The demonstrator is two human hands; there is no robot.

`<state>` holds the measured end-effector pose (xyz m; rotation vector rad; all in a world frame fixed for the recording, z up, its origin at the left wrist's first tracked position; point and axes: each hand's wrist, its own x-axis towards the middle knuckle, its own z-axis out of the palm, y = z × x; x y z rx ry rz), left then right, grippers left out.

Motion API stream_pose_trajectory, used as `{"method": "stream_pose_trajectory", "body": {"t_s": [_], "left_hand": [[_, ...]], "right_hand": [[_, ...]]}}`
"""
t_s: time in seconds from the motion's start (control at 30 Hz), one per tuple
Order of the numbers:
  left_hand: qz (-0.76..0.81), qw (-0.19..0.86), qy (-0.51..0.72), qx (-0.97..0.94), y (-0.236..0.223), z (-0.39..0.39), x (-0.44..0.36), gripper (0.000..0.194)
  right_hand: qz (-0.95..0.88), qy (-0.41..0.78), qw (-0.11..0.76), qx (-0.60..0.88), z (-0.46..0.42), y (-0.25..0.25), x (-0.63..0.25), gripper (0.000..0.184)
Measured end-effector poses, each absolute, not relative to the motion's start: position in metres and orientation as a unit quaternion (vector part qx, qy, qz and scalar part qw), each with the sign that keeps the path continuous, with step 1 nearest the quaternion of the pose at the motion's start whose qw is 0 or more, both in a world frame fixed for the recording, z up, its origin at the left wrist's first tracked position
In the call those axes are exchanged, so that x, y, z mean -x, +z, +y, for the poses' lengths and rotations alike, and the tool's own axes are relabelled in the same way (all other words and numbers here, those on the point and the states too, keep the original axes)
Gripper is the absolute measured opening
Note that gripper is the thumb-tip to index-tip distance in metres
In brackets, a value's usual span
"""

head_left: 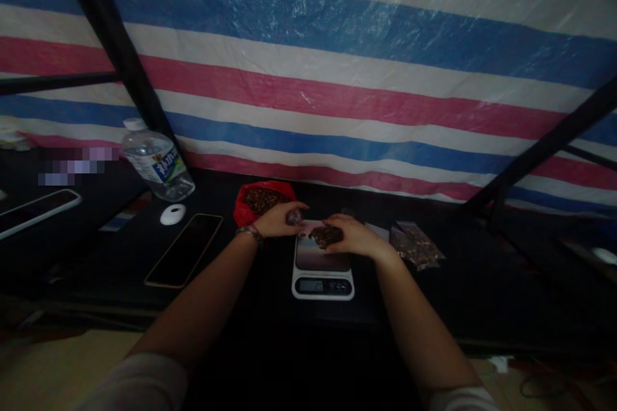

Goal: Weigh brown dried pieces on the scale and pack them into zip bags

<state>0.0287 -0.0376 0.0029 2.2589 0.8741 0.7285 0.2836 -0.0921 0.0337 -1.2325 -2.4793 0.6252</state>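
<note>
A white kitchen scale [322, 262] with a lit display stands on the black table in front of me. On its plate lies a small heap of dark brown dried pieces [326, 236], with a few loose bits to its left. My right hand [357, 236] is curled around the heap's right side, thumb and fingers against the pieces. At the scale's upper left, my left hand [277, 220] has its thumb and fingers closed on a small clear plastic thing [294, 216], whose kind I cannot make out. Behind that wrist sits an open red bag [245, 210] filled with similar brown pieces.
Right of the scale lie filled clear plastic packets [418, 245]. To the left are a phone [184, 250], a white oval case [172, 214] and a clear bottle [159, 164]. Another phone [38, 212] lies farther left. Black frame bars and a striped tarpaulin [337, 103] bound the back.
</note>
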Motion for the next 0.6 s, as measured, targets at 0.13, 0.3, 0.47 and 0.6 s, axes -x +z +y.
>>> {"method": "stream_pose_trajectory", "body": {"t_s": [0.13, 0.3, 0.47, 0.6], "left_hand": [[0.318, 0.281, 0.248, -0.871, 0.005, -0.037, -0.029, 0.057], [0.331, 0.259, 0.231, -0.877, 0.002, -0.039, -0.035, 0.053], [0.320, 0.248, 0.237, -0.883, 0.006, -0.046, -0.043, 0.053], [0.311, 0.260, 0.250, -0.879, 0.010, -0.050, -0.046, 0.056]], "right_hand": [[-0.865, 0.221, 0.145, 0.426, -0.097, 0.033, -0.278, 0.049], [-0.868, 0.206, 0.148, 0.426, -0.093, 0.030, -0.276, 0.037], [-0.877, 0.175, 0.144, 0.425, -0.090, 0.027, -0.273, 0.022], [-0.881, 0.151, 0.139, 0.425, -0.090, 0.028, -0.269, 0.021]]}}
